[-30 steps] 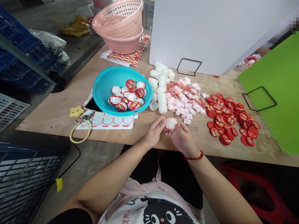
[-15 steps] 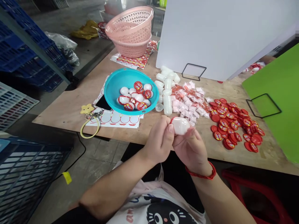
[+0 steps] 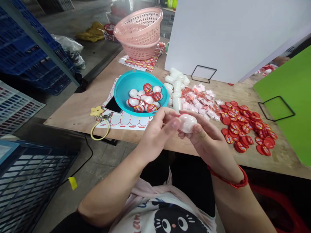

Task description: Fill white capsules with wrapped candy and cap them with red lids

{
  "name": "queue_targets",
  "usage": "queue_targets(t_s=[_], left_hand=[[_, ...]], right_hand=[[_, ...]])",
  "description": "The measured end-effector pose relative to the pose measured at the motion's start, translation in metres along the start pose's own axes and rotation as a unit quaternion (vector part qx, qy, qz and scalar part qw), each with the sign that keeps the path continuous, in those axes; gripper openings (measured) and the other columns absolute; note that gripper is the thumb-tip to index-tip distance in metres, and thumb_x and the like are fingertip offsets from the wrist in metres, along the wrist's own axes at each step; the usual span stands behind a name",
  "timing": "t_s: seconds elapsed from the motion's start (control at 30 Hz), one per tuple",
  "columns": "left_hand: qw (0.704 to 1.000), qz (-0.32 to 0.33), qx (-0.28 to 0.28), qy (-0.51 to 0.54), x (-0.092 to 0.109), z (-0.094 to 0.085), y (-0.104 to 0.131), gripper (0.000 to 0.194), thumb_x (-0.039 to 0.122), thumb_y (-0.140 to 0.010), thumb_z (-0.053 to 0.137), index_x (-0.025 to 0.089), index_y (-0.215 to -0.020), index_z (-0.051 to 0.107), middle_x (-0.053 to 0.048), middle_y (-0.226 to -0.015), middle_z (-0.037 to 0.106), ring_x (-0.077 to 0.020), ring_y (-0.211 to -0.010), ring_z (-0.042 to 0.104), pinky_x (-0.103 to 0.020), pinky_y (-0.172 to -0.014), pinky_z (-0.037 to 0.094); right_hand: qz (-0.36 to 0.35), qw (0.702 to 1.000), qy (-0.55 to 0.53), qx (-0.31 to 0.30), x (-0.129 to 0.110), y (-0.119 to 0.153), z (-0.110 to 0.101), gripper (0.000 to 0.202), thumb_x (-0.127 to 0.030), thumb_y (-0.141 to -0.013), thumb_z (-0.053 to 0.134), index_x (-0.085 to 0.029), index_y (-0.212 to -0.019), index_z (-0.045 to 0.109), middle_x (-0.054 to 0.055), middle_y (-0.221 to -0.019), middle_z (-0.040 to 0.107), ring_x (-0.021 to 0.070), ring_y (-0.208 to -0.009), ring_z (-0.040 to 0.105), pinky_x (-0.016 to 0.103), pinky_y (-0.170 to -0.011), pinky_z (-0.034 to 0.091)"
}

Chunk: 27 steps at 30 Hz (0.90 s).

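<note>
Between both hands, over the table's front edge, is a rounded white plastic capsule (image 3: 188, 123) with a bit of red at its upper left rim. My left hand (image 3: 161, 131) grips its left side, thumb across the front. From the right, my right hand (image 3: 206, 139) holds it with the thumb on its lower right and the fingers behind. Beyond the hands stand white capsule cups (image 3: 177, 86) in stacks and a heap of small clear packets (image 3: 200, 100). Red lids (image 3: 239, 119) with printed stickers lie piled to the right. A turquoise basin (image 3: 119, 94) at the left holds several capsules (image 3: 145, 101) with red lids.
Sticker sheets (image 3: 128, 121), a phone (image 3: 113, 105) and a yellow ring keychain (image 3: 100, 129) lie left of and under the basin. Pink baskets (image 3: 141, 32) are stacked behind. A white panel (image 3: 206, 38) and a green panel (image 3: 286, 94) border the table (image 3: 80, 103); a blue crate (image 3: 36, 174) stands lower left.
The capsule has turned so its rounded end faces me more, and its red rim shows less. My left thumb has shifted across it, and my right hand has come round its side.
</note>
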<state>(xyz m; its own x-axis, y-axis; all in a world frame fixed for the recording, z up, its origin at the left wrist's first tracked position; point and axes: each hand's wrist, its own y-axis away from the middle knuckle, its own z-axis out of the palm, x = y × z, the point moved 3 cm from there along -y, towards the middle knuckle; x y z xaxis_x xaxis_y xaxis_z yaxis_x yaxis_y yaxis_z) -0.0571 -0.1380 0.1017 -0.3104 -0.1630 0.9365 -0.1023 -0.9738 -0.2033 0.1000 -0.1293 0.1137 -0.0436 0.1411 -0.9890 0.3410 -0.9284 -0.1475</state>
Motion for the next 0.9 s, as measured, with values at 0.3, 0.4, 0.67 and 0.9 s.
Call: queue_targets(t_s=[0.3,0.4,0.67,0.9], left_hand=[[0.999,-0.008,-0.015,0.034,0.005,-0.004,0.01,0.046,0.025,-0.069,0.091,0.024,-0.11,0.07,-0.002,-0.1,0.076,-0.0201,-0.092,0.074,-0.031,-0.083,0.061],[0.997,-0.009,-0.038,0.069,0.005,-0.005,0.011,0.048,0.021,-0.07,0.09,0.025,-0.114,0.071,-0.004,-0.112,0.075,-0.0219,-0.101,0.074,-0.033,-0.087,0.062],[0.991,-0.056,-0.005,0.124,0.013,0.001,0.015,0.023,0.026,-0.075,0.085,0.022,-0.093,0.071,-0.001,-0.091,0.074,-0.0146,-0.079,0.072,-0.023,-0.068,0.06],[0.977,-0.116,0.012,0.179,0.013,0.008,0.017,0.025,0.028,-0.072,0.086,0.022,-0.088,0.068,-0.001,-0.088,0.074,-0.0167,-0.077,0.073,-0.025,-0.066,0.061]], right_hand=[[-0.037,0.996,0.076,-0.026,-0.033,0.009,0.005,0.039,-0.029,-0.091,0.074,-0.031,-0.13,0.066,0.006,-0.121,0.07,0.0195,-0.099,0.071,0.032,-0.085,0.064],[-0.056,0.997,0.056,0.009,-0.034,0.01,0.002,0.046,-0.028,-0.082,0.083,-0.033,-0.125,0.066,0.003,-0.111,0.071,0.0179,-0.089,0.07,0.029,-0.073,0.064],[-0.139,0.977,0.158,0.023,-0.038,0.016,0.006,0.038,-0.023,-0.077,0.087,-0.028,-0.111,0.07,0.003,-0.098,0.065,0.019,-0.089,0.064,0.032,-0.075,0.059],[-0.171,0.963,0.208,0.029,-0.039,0.022,0.004,0.036,-0.028,-0.081,0.084,-0.03,-0.114,0.07,0.004,-0.094,0.061,0.0189,-0.08,0.06,0.033,-0.067,0.054]])
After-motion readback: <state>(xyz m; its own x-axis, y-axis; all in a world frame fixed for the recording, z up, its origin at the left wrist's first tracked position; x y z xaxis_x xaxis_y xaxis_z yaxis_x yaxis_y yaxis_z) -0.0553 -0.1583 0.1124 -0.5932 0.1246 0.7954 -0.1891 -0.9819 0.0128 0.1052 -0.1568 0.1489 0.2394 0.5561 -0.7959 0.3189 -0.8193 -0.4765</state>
